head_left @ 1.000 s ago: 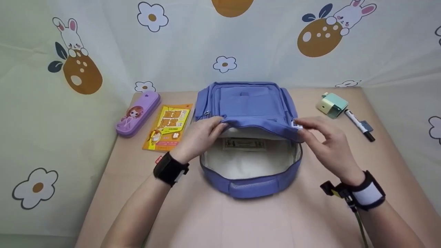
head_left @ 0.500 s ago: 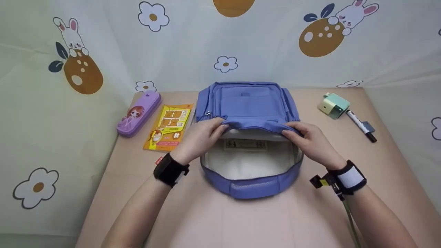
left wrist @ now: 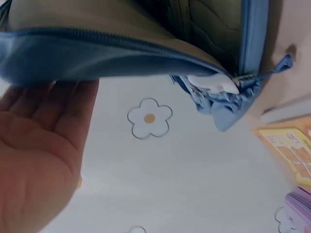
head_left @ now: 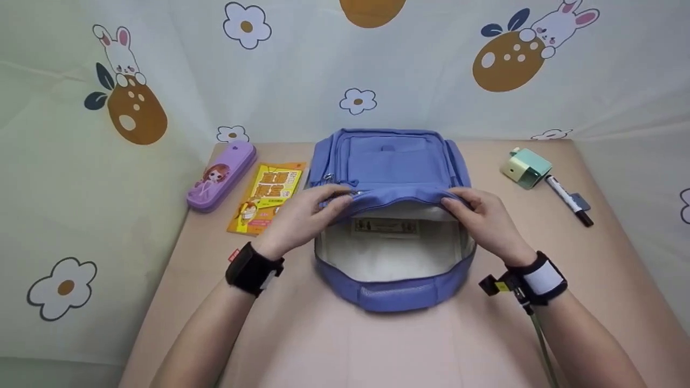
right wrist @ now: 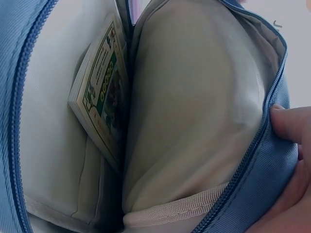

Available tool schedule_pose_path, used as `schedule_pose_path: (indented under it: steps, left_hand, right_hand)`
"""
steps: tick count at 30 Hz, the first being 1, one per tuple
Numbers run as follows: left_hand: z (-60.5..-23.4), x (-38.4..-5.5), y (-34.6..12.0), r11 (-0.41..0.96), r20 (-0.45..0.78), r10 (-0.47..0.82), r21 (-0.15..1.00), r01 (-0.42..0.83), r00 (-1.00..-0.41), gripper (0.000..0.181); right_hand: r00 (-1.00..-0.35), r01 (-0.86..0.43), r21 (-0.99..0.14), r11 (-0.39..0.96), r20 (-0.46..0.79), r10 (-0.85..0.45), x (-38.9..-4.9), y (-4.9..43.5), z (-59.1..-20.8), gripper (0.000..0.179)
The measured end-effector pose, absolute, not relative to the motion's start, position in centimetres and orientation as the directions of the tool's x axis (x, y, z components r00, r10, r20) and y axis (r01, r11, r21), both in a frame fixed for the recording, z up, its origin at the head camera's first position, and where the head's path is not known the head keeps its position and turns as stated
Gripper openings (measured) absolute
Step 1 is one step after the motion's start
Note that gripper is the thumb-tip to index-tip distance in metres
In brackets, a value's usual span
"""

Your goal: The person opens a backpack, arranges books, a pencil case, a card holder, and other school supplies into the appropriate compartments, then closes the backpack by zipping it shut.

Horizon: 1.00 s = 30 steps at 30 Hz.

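Note:
A blue backpack (head_left: 399, 161) lies on the table with its main compartment unzipped and its mouth facing me. My left hand (head_left: 304, 215) is at the left end of the raised flap edge; in the left wrist view its fingers (left wrist: 68, 107) stretch out straight behind that edge. On the right end of the flap, my right hand (head_left: 488, 218) pinches the zippered edge, thumb in front, as the right wrist view shows. A booklet (right wrist: 109, 92) with a green and white cover stands inside the pale-lined compartment.
Left of the backpack lie a purple pencil case (head_left: 222, 177) and an orange-yellow book (head_left: 264, 199). To the right are a mint-green pencil sharpener (head_left: 528, 168), a black-and-white marker (head_left: 568, 199) and a small grey-blue piece (head_left: 581, 202). A patterned cloth (head_left: 302, 64) hangs behind the table.
My right hand has gone from the white zipper pull at the right corner to the flap edge, farther left. My left hand has loosened and shifted slightly left and down along the flap.

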<state>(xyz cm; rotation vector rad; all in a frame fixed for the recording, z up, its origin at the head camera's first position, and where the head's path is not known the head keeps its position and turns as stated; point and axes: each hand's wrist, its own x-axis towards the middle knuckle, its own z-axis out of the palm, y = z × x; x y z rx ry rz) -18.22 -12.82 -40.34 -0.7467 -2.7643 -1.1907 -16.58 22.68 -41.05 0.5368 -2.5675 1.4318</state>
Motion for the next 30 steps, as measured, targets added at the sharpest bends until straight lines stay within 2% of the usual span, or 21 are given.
schedule_pose_path:
  steps: [2,5,10,13,16,21,30]
  left_hand:
    - [-40.2,-18.5,-14.0,0.623,0.211,0.324,0.687,0.375,-0.922,0.049]
    - [-41.0,-19.7,-16.5,0.707,0.161,0.185,0.663,0.246,-0.969,0.043]
    - [-44.7,-21.8,-21.2,0.874,-0.009,0.021,0.487,0.014,-1.0,0.038]
    - [-46.9,-22.3,-23.4,0.915,-0.087,-0.055,0.393,-0.085,-0.995,0.033]
    - [-48.2,-22.4,-24.7,0.919,-0.146,-0.112,0.361,-0.158,-0.983,0.038]
    - [-49.0,-22.3,-25.4,0.894,-0.261,-0.177,0.359,-0.266,-0.949,0.058]
    - [-48.7,-22.9,-25.8,0.814,-0.317,-0.253,0.44,-0.378,-0.914,0.075]
  right_hand:
    - [-0.927,-0.372,-0.797,0.476,0.293,-0.235,-17.0,23.1,-41.7,0.023]
    - [-0.932,-0.358,-0.802,0.477,0.279,-0.231,-17.4,23.6,-42.5,0.024]
    - [-0.933,-0.357,-0.803,0.476,0.28,-0.227,-17.4,23.4,-42.3,0.023]
    - [-0.931,-0.362,-0.796,0.485,0.284,-0.229,-17.5,23.3,-42.3,0.022]
    - [-0.932,-0.36,-0.788,0.499,0.281,-0.227,-17.6,23.1,-42.2,0.022]
    - [-0.937,-0.346,-0.789,0.507,0.266,-0.226,-17.5,23.1,-42.1,0.023]
    - [-0.931,-0.36,-0.798,0.483,0.278,-0.235,-17.3,23.0,-42.1,0.024]
